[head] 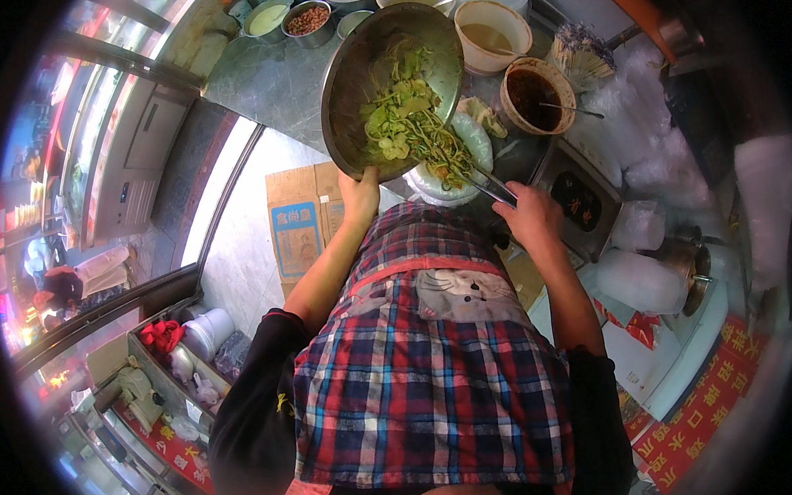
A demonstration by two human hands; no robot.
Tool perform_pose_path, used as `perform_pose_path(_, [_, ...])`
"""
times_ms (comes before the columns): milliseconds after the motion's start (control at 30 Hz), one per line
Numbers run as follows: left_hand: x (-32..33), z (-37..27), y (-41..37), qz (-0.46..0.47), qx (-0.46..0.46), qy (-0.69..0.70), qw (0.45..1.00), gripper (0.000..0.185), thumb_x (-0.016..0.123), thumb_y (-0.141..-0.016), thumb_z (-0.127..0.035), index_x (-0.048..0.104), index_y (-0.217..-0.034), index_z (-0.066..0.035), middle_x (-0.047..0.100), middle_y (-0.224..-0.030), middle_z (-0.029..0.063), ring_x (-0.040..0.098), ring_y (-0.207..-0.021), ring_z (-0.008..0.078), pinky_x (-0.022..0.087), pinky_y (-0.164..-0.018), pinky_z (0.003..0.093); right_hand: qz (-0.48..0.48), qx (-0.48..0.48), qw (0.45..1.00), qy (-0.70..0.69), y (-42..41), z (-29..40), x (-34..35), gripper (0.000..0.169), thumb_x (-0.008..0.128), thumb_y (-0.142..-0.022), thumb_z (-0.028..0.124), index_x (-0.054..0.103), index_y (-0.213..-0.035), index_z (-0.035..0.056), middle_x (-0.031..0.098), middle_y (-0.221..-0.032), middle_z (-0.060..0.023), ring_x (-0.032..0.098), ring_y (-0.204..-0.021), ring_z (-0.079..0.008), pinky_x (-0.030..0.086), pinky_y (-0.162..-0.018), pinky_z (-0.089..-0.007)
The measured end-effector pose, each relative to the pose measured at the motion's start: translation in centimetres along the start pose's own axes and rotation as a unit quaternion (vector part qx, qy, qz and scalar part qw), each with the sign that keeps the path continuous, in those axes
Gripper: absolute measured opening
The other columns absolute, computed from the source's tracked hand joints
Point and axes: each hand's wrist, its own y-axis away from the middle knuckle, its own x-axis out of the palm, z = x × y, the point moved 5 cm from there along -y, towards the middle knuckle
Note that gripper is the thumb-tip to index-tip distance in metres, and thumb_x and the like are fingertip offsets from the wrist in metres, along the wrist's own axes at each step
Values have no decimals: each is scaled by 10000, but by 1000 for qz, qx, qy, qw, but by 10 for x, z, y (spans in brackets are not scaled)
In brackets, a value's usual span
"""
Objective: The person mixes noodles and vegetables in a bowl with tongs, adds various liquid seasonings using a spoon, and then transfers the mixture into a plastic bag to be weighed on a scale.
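Note:
My left hand [362, 197] grips the near rim of a metal mixing bowl [349, 82], which is tilted towards me. Dressed leafy greens and thin strands [400, 117] lie in it and spill over its lower right edge. Below that edge sits a white bowl lined with a clear plastic bag [475, 139], partly hidden by the food. Metal tongs [493, 185] are in my right hand [534, 216], their tips in the strands above the lined bowl. Beside it lies a crumpled pale cloth or glove [482, 115].
Along the counter [264, 86] stand a tub of dark red sauce [539, 95] with a spoon, a tub of brownish liquid [492, 35] and a metal pot of peanuts [307, 23]. Bundled skewers [579, 54] stand at the back right. A cardboard box [305, 211] lies below on my left.

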Motion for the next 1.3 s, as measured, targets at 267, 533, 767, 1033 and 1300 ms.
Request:
perform_pose_path(267, [3,38,-2,21,-16,-158,987,797,636,-831,-28,254,-1524,67,380,-1518,295,354,-1441,398,281,-1199,411,29,-2,981,-192,2,-8,-42,570,852,-751,253,662,-1227,5,653,-813,-81,615,-724,-208,509,-689,-362])
perform_pose_path(533, [27,-22,16,-11,86,-5,996,849,520,-708,121,324,-1520,-30,468,-1456,167,376,-1434,298,279,-1191,372,-34,-79,991,-99,-37,37,25,521,831,-768,259,639,-1183,9,723,-978,-200,700,-880,-356,525,-776,-448])
perform_pose_path(767, [30,15,15,24,-44,-88,995,858,605,-824,-18,175,-1564,45,262,-1597,291,229,-1514,374,179,-1246,384,-27,-43,994,-98,-30,12,-3,365,779,-810,339,720,-1062,82,725,-893,-170,692,-837,-397,527,-723,-473])
perform_pose_path(1033, [9,40,7,-8,-41,22,999,448,592,-847,28,512,-1288,46,609,-1257,168,569,-1192,275,428,-1040,362,10,-27,999,-18,-14,6,-16,301,762,-831,338,703,-1036,126,725,-915,-148,682,-883,-393,538,-734,-482])
perform_pose_path(1300, [6,22,4,-16,-19,3,1000,394,608,-867,-8,544,-1251,57,633,-1237,163,589,-1150,253,442,-1011,352,21,19,995,-99,0,6,-58,497,798,-791,357,693,-1188,79,733,-974,-152,703,-915,-339,545,-787,-433])
